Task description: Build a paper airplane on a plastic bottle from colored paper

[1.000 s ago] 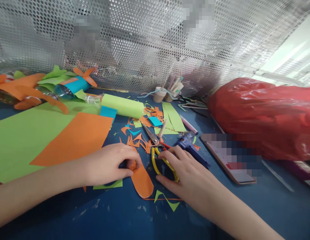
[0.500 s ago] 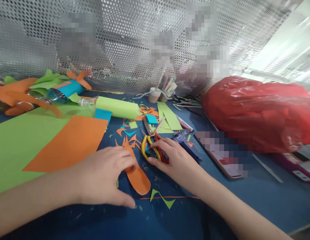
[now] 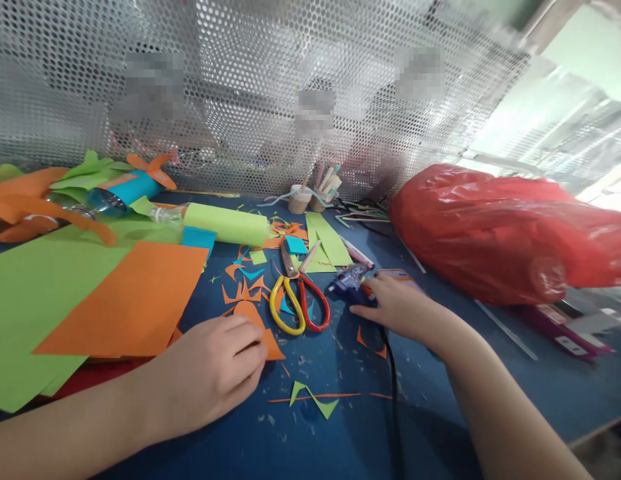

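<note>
My left hand (image 3: pixel 217 370) is low at the left of centre, fingers curled down over an orange paper cutout (image 3: pixel 247 312) whose rounded end and one corner stick out around them; the fingertips are hidden. To the right, my right hand (image 3: pixel 403 308) has its thumb and fingers around the handle of a dark blue glue gun (image 3: pixel 344 285), which lies on the table with a black cord (image 3: pixel 394 393) trailing toward me. Between the hands lie scissors (image 3: pixel 291 272) with one yellow and one red handle loop, touched by neither hand.
Green sheets (image 3: pixel 35 293) and an orange sheet (image 3: pixel 135 300) cover the left side. Behind them lie a green-wrapped bottle (image 3: pixel 225 224) and a blue-wrapped bottle (image 3: pixel 127 190). Two cups (image 3: pixel 300 200) with sticks stand at the back. A red plastic bag (image 3: pixel 490 227) bulges at right, near a phone (image 3: pixel 403 279).
My right hand has left the scissors and moved right onto the glue gun. My left hand's fingers have closed down over the orange cutout. The view has shifted slightly.
</note>
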A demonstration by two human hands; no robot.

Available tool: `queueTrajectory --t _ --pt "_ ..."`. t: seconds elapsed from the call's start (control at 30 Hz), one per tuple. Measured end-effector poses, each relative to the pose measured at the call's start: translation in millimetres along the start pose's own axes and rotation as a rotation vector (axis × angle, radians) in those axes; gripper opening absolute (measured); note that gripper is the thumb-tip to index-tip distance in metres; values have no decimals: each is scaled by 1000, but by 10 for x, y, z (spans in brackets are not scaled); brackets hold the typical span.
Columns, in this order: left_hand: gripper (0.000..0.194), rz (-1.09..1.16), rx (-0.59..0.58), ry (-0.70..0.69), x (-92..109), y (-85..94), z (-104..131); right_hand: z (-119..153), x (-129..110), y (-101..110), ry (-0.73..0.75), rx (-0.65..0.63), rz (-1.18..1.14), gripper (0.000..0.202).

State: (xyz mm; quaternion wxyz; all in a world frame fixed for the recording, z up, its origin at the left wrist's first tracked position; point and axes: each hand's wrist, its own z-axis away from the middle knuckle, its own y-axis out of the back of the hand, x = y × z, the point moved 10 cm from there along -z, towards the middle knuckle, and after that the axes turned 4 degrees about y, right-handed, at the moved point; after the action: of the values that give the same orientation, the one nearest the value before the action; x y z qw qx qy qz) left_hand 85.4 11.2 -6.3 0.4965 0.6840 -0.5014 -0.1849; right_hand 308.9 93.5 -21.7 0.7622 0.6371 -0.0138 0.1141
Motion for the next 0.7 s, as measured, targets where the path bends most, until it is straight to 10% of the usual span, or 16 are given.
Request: queueTrajectory --t 0.3,0.4,0.7 --pt "28 789 112 840 -987 -180 248 320 10 363 -129 246 -92 23" --pt "27 930 136 925 -1054 -242 284 580 -42 528 -181 450 -347 31" --pt "26 931 162 922 -1063 -243 309 1040 -693 78 -137 251 -1250 39"
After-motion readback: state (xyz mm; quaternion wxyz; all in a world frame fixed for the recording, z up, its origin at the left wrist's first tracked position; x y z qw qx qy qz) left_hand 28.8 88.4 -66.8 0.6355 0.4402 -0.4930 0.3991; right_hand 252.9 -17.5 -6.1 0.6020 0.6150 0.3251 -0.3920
